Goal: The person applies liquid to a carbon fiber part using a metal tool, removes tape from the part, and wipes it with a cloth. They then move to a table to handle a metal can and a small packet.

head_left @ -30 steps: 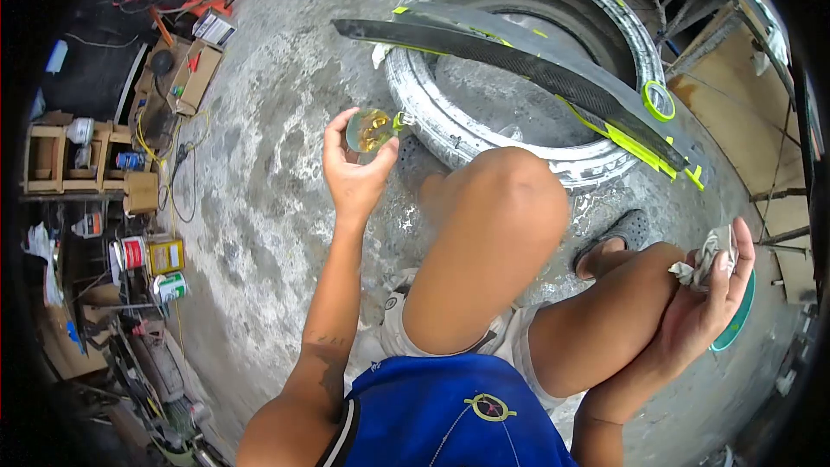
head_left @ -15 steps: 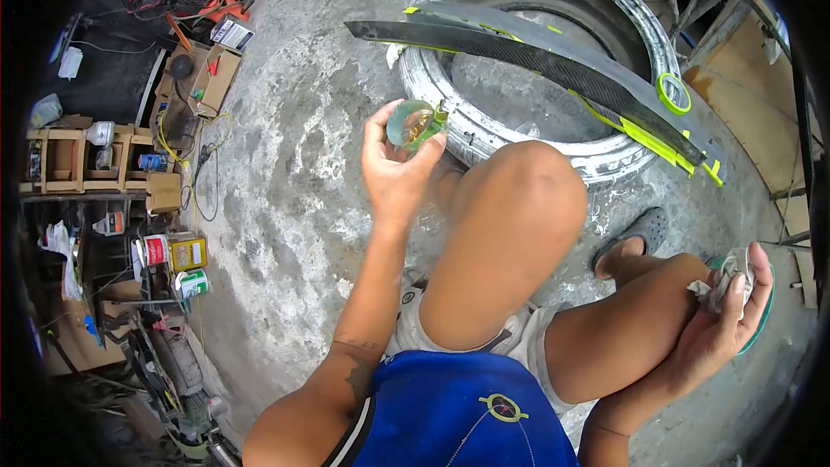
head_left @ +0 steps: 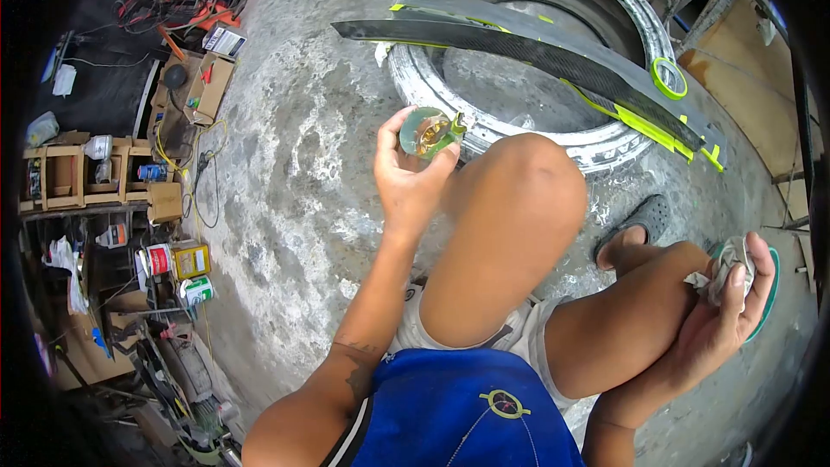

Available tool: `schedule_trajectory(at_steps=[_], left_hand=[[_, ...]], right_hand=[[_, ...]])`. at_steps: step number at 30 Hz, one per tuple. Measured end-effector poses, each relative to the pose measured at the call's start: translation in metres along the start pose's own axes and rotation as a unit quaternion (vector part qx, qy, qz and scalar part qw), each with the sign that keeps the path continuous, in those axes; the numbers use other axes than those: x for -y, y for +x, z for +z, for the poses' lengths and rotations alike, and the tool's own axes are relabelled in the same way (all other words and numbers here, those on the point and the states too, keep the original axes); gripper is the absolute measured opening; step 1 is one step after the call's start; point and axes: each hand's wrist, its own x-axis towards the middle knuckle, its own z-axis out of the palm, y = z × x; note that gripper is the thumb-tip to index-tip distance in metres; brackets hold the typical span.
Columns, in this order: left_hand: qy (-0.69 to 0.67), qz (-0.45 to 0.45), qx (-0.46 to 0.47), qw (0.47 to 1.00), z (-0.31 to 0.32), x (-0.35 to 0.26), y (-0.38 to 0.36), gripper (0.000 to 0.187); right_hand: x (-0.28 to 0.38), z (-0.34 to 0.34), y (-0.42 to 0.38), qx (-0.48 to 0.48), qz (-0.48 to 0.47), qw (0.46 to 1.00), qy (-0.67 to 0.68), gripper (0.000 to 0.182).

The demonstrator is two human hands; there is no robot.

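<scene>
Compared with the first frame, the left hand (head_left: 413,182) has moved right, nearer the raised knee (head_left: 532,173), its fingers and thumb pinching a round greenish cup (head_left: 418,131) left of upper centre. The right hand (head_left: 722,316), a little lower right than before, holds a crumpled rag (head_left: 731,270) between loosely bent fingers beside the bowl (head_left: 769,298). Labels on the cans (head_left: 191,260) at left are too small to read.
</scene>
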Motion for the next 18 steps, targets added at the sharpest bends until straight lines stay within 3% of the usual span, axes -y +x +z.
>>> schedule_trajectory(at_steps=[10,18], left_hand=[[0.004,0.001,0.002,1.0,0.006,0.014,-0.012,0.058],[-0.046,-0.05,-0.089,0.994,0.025,0.021,-0.014,0.061]], right_hand=[[-0.002,0.009,0.0,-0.002,0.0,1.0,-0.001,0.038],[-0.002,0.011,-0.002,0.011,0.009,1.0,-0.018,0.038]])
